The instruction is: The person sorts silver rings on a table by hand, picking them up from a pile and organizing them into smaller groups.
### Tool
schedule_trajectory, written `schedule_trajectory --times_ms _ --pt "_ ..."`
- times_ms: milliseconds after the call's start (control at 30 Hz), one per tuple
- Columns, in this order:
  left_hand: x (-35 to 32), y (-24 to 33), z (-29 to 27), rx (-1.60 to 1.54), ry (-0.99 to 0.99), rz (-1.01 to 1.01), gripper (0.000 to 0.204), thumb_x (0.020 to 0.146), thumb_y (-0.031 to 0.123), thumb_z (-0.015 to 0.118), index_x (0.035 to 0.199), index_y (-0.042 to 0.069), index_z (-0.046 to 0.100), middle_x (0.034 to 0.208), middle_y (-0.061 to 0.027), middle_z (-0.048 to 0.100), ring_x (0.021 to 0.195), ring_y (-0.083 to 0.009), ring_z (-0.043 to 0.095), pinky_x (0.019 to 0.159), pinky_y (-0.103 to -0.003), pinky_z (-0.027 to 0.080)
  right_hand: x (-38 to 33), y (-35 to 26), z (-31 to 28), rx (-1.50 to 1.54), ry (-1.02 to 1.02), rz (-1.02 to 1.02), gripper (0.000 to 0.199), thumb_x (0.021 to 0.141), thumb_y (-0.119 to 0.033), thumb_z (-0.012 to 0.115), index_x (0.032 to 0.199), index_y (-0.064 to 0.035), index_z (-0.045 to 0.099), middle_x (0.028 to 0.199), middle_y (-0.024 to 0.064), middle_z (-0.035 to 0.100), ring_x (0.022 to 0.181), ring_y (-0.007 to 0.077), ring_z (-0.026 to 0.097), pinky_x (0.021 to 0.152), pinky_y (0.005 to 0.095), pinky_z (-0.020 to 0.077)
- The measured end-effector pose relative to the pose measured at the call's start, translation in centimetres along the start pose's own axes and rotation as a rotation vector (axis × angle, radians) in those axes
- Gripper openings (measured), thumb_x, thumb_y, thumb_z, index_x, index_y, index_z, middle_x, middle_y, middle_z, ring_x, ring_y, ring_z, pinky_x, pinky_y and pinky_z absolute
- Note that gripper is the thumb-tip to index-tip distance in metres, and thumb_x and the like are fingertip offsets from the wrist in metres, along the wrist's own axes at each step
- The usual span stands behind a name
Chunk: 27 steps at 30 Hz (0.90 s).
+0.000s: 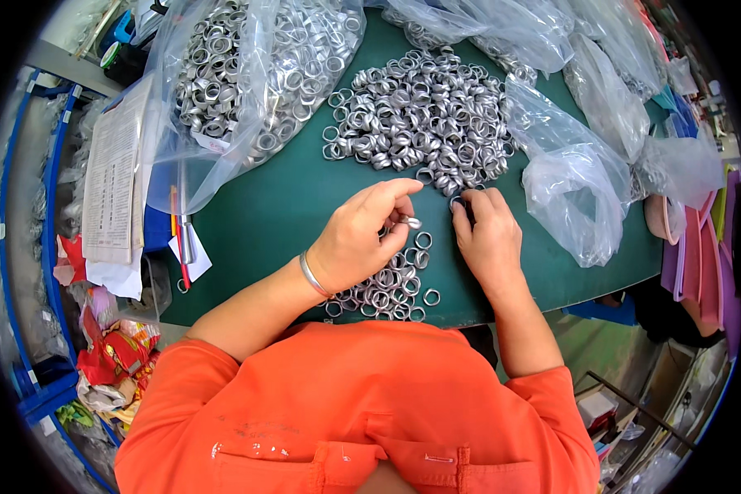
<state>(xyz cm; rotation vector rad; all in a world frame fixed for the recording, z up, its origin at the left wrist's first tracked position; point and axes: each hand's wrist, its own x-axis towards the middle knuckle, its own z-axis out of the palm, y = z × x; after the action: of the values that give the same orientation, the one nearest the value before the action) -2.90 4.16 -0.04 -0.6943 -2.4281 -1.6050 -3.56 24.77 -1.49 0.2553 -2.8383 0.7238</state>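
A large heap of grey metal rings (428, 115) lies at the far middle of the green table. Nearer my body is a smaller group of loose rings (391, 284). My left hand (354, 235), a bangle on its wrist, is closed over the smaller group. A single metal ring (413, 223) shows at its fingertips, pinched there. My right hand (491, 235) is at the near edge of the large heap. Its thumb and forefinger close on another metal ring (457, 200), partly covered by the fingers.
A big clear plastic bag of rings (263, 90) stands at the far left. Crumpled clear bags (580, 198) lie along the right. Printed sheets (111, 177), a red pen (183, 255) and a blue-framed rack (45, 247) are on the left. Coloured folders (704, 255) stand at the right.
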Motion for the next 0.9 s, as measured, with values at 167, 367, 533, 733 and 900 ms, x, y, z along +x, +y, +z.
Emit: schedule_trajectory --times_ms 167,367,533,733,900 --pt "0.2 0.1 -0.2 0.091 -0.002 0.065 0.047 0.074 -0.011 0.064 0.117 0.003 0.055 0.087 -0.0075 0.063 0.073 -0.0168 0.063 0.066 -0.027 0.054 -0.3 0.8 0.4 0.110 -0.014 -0.057 0.011 0.081 -0.004 0.065 0.092 -0.0012 0.063 0.086 0.0125 0.060 0.075 0.0301 0.063 0.065 0.0389 0.0516" --pt "0.2 -0.1 -0.4 0.117 -0.036 0.089 0.033 0.072 -0.010 0.065 0.103 0.002 0.060 0.086 -0.0083 0.062 0.073 -0.0177 0.063 0.066 -0.027 0.054 -1.0 -0.9 -0.3 0.865 -0.228 0.139 0.022 0.082 0.007 0.060 0.102 0.0014 0.065 0.087 0.0051 0.063 0.073 0.0102 0.061 0.065 0.0226 0.0496" --pt "0.0 0.0 -0.1 0.061 -0.012 0.002 0.032 0.072 -0.009 0.067 0.101 0.001 0.060 0.086 -0.0078 0.062 0.073 -0.0167 0.064 0.066 -0.026 0.053 -1.8 -2.4 -0.6 1.264 -0.332 0.304 0.014 0.085 0.005 0.064 0.099 0.0048 0.066 0.095 0.0049 0.062 0.080 0.0083 0.062 0.068 0.0207 0.0512" --pt "-0.2 0.1 0.0 0.016 0.024 -0.021 0.032 0.073 -0.009 0.068 0.102 0.002 0.060 0.085 -0.0075 0.062 0.072 -0.0156 0.064 0.065 -0.026 0.053 -1.6 -2.4 -0.6 1.100 -0.309 0.180 0.017 0.084 0.007 0.064 0.100 0.0048 0.066 0.095 0.0051 0.062 0.080 0.0081 0.062 0.068 0.0200 0.0518" --pt "-0.1 0.3 -0.6 -0.008 -0.022 -0.047 0.023 0.074 -0.008 0.068 0.095 -0.001 0.065 0.087 -0.0079 0.064 0.071 -0.0148 0.065 0.063 -0.026 0.054 -1.6 -2.9 -0.8 1.296 -0.237 0.332 0.014 0.085 0.008 0.062 0.097 0.0036 0.065 0.093 0.0065 0.063 0.076 0.0099 0.064 0.064 0.0213 0.0535"
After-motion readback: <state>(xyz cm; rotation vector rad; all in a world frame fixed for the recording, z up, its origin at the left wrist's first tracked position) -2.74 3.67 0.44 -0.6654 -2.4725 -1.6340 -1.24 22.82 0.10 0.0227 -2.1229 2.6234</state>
